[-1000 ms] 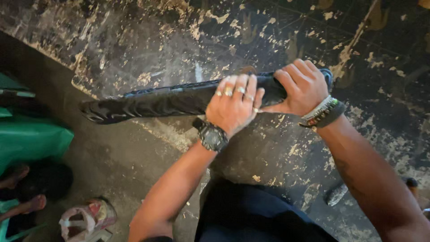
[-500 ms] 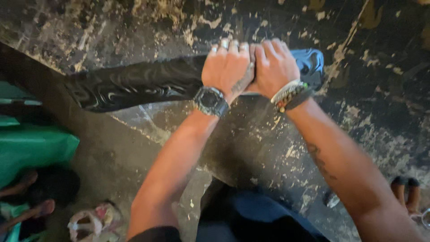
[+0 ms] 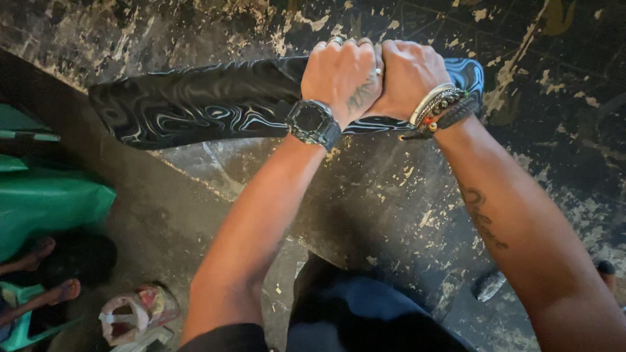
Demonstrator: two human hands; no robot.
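A long black roll (image 3: 195, 107) with pale swirling lines lies across a worn, paint-flecked dark surface (image 3: 391, 195). Its right end (image 3: 471, 73) shows blue. My left hand (image 3: 339, 75), with rings and a black wristwatch, is closed over the roll near its right part. My right hand (image 3: 407, 75), with beaded bracelets at the wrist, grips the roll right beside it, the two hands touching. The roll's left end reaches toward the surface's edge.
Green plastic (image 3: 45, 202) sits at the left below the surface's edge. Someone's feet in sandals (image 3: 39, 280) show at the lower left, by a crumpled bag (image 3: 134, 316). A small dark object (image 3: 488, 285) lies at the lower right.
Both hands have slid closer together on the roll, and the roll looks broader and higher in view. The camera has moved nearer.
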